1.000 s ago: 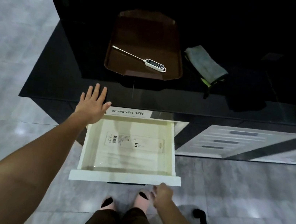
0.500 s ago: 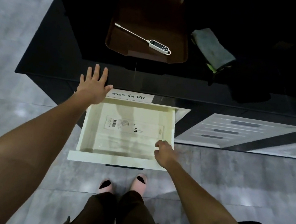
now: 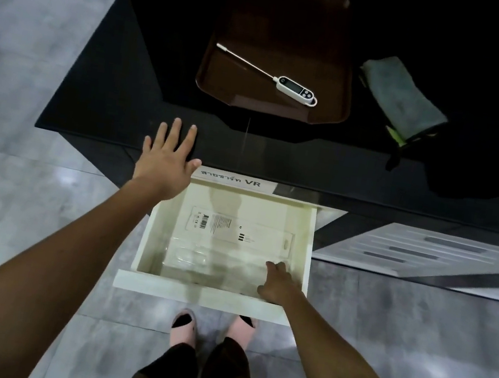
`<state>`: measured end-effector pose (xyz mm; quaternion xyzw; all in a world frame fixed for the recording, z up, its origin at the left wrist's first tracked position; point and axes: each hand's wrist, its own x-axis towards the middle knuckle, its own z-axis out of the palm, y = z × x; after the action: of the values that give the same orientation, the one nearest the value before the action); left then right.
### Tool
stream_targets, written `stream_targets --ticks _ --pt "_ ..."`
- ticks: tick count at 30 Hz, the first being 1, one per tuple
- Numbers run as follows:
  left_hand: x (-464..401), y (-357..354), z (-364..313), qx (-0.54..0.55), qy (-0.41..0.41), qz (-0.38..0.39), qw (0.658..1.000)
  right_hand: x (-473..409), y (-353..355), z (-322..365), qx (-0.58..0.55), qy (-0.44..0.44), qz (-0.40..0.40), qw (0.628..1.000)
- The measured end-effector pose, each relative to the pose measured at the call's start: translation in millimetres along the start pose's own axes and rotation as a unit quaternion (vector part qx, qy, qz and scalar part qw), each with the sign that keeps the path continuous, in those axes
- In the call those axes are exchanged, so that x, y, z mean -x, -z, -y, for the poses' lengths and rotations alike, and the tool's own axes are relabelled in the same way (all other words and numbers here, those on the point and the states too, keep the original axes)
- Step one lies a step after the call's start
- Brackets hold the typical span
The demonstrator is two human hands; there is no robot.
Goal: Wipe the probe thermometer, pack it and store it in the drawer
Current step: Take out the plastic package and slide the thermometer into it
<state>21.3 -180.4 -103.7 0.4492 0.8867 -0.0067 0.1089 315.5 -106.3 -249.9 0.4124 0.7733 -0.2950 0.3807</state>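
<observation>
A white probe thermometer (image 3: pixel 295 87) with a long metal probe lies on a brown tray (image 3: pixel 225 87) on the black counter. Right of the tray sits a folded grey cloth (image 3: pixel 401 97). Below the counter a cream drawer (image 3: pixel 202 295) stands pulled out. Inside it lies a clear plastic package with a printed card (image 3: pixel 235 229). My left hand (image 3: pixel 165 162) rests flat, fingers spread, on the counter edge above the drawer's left corner. My right hand (image 3: pixel 279 283) reaches into the drawer's right front corner, fingertips touching the clear packaging; nothing is gripped.
The black counter (image 3: pixel 108 101) runs across the view, with a label reading VR (image 3: pixel 233 179) above the drawer. White drawer fronts (image 3: pixel 411 253) lie to the right. My feet in slippers (image 3: pixel 187 326) stand on the grey tiled floor under the drawer.
My right hand moved from the drawer's front edge up over the right side and down into the drawer onto the packaging. My left hand stayed on the counter edge.
</observation>
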Motion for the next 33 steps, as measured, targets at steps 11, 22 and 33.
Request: stream_targets --ticks 11,22,33 --pt "-2 18 -1 0.045 0.004 0.082 0.996 43 46 5 -0.118 0.096 -0.072 0.986" --pt "11 54 4 0.054 -0.031 0.166 0.984 120 167 0 -0.205 0.148 -0.122 0.96" --pt "15 103 -18 0.359 0.09 -0.029 0.929 170 263 30 -0.259 0.239 -0.305 0.885"
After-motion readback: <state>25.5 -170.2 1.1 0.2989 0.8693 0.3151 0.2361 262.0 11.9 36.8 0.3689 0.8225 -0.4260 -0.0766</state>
